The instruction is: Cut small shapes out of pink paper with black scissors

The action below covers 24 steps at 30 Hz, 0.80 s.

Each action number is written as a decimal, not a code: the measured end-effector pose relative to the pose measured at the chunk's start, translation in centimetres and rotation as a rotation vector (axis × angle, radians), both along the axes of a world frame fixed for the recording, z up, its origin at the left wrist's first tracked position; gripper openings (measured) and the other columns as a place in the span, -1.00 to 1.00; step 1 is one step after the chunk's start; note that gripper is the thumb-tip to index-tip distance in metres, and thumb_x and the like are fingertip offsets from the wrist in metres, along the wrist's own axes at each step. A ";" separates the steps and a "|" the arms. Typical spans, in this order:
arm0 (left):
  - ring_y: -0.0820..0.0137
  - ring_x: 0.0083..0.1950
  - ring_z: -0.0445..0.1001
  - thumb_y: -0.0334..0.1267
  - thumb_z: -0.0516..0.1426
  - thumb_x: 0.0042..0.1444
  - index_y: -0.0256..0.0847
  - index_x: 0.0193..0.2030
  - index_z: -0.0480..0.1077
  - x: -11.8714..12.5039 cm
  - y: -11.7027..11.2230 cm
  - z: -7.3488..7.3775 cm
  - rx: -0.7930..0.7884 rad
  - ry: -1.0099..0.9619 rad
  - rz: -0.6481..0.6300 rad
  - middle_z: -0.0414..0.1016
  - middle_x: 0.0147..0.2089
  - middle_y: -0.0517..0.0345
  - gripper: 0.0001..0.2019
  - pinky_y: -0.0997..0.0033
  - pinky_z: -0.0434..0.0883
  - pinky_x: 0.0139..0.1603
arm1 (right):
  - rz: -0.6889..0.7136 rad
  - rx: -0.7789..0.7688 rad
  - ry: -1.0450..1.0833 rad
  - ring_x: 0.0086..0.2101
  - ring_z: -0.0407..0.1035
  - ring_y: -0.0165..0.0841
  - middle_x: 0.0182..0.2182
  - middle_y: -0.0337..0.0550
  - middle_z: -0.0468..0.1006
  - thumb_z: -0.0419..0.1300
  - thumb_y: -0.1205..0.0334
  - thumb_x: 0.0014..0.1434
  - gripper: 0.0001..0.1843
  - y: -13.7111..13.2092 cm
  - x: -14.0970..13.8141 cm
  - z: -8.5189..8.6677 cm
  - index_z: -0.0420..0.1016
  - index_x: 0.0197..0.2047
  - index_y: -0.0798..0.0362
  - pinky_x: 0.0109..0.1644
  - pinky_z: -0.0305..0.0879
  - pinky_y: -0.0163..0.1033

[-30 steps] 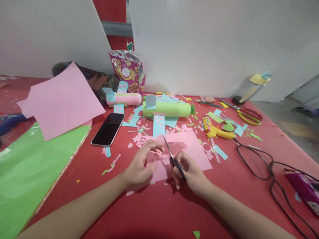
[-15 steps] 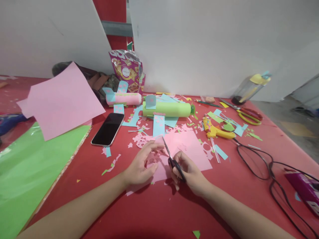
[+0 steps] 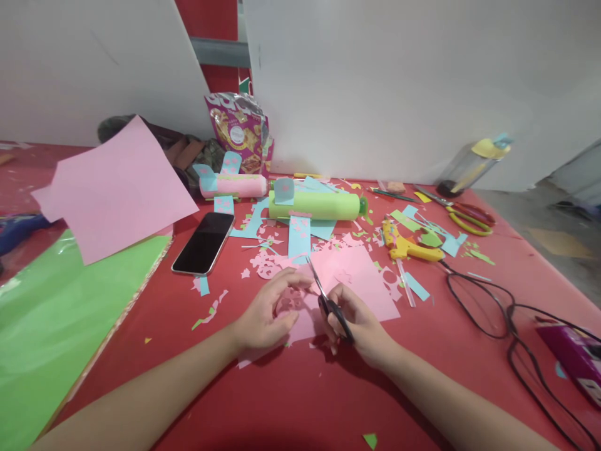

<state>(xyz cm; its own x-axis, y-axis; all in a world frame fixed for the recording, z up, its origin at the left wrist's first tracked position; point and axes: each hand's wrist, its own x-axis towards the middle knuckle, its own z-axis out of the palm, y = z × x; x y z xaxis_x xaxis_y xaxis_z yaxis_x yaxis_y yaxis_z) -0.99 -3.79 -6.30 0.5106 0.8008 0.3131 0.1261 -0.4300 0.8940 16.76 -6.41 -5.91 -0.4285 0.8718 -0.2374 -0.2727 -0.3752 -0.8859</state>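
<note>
My right hand [image 3: 359, 322] grips a pair of small scissors [image 3: 334, 313] with black handles, its blades pointing up and left. Close to the blades, my left hand [image 3: 275, 310] is curled around a small pink paper piece [image 3: 292, 299], partly hidden by the fingers. Both hands are over a pink paper sheet [image 3: 361, 282] lying on the red table. Pink cut-out scraps [image 3: 270, 263] lie just beyond my left hand. Behind them rests a green paper-covered bottle [image 3: 319, 207] with blue paper fins, and to its left a pink one [image 3: 237, 186].
A phone [image 3: 204, 244] lies left of my hands, near green sheets [image 3: 56, 326] and a large pink sheet [image 3: 117, 188]. At right are a yellow glue gun [image 3: 408, 247] with a looping black cord [image 3: 509, 313], larger scissors [image 3: 469, 219], and a clear bottle [image 3: 472, 166]. A snack bag [image 3: 239, 131] stands behind.
The scissors and my right hand have shifted very slightly, and my left fingertips have moved a little closer to the blades. Everything else stays put.
</note>
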 end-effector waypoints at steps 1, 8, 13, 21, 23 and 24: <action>0.25 -0.07 0.26 -0.41 -0.02 -0.12 -0.22 -0.09 0.19 0.0 0.0 -0.1 0.002 -0.005 0.006 0.28 -0.17 0.01 -0.63 0.12 0.22 -0.01 | -0.003 -0.004 -0.006 -0.78 0.19 -0.58 -0.77 -0.52 0.29 0.25 0.03 -0.10 -0.60 0.0 0.0 0.0 0.07 -0.47 0.02 -0.69 0.15 -0.46; 0.27 -0.10 0.27 -0.42 -0.03 -0.05 -0.20 -0.06 0.18 -0.1 0.1 -0.5 0.006 -0.089 0.051 0.24 -0.17 0.01 -0.66 0.14 0.26 -0.05 | -0.027 -0.007 -0.031 -0.81 0.16 -0.59 -0.77 -0.53 0.28 0.23 0.08 -0.08 -0.63 0.1 0.0 -0.2 0.05 -0.48 0.01 -0.74 0.16 -0.49; 0.27 -0.09 0.26 -0.41 -0.02 -0.05 -0.20 -0.07 0.20 0.0 0.2 -0.3 0.028 -0.084 0.091 0.26 -0.18 0.02 -0.66 0.14 0.25 -0.04 | -0.028 -0.009 -0.045 -0.82 0.16 -0.60 -0.78 -0.53 0.28 0.21 0.13 -0.06 -0.65 0.0 0.1 -0.1 0.04 -0.48 0.01 -0.76 0.13 -0.51; 0.27 -0.09 0.27 -0.42 -0.02 -0.04 -0.14 0.00 0.18 0.1 0.2 -0.5 0.019 -0.148 0.088 0.19 -0.11 0.03 -0.60 0.14 0.28 -0.07 | -0.032 -0.004 -0.044 -0.83 0.15 -0.59 -0.80 -0.54 0.28 0.19 0.20 -0.04 -0.68 0.1 0.1 -0.1 0.02 -0.49 0.00 -0.79 0.12 -0.52; 0.28 -0.10 0.27 -0.42 -0.02 -0.05 -0.13 0.02 0.17 0.2 0.2 -0.5 0.029 -0.165 0.090 0.16 -0.09 0.02 -0.58 0.15 0.28 -0.07 | -0.033 -0.004 -0.038 -0.83 0.14 -0.59 -0.80 -0.54 0.27 0.19 0.22 -0.04 -0.68 0.1 0.2 -0.3 0.03 -0.49 0.00 -0.80 0.13 -0.52; 0.28 -0.10 0.26 -0.41 -0.02 -0.05 -0.13 0.03 0.16 0.2 0.2 -0.5 0.026 -0.175 0.089 0.15 -0.08 0.02 -0.56 0.15 0.28 -0.07 | -0.030 -0.003 -0.038 -0.82 0.14 -0.58 -0.80 -0.54 0.27 0.18 0.23 -0.04 -0.69 0.1 0.2 -0.3 0.03 -0.49 0.00 -0.80 0.13 -0.52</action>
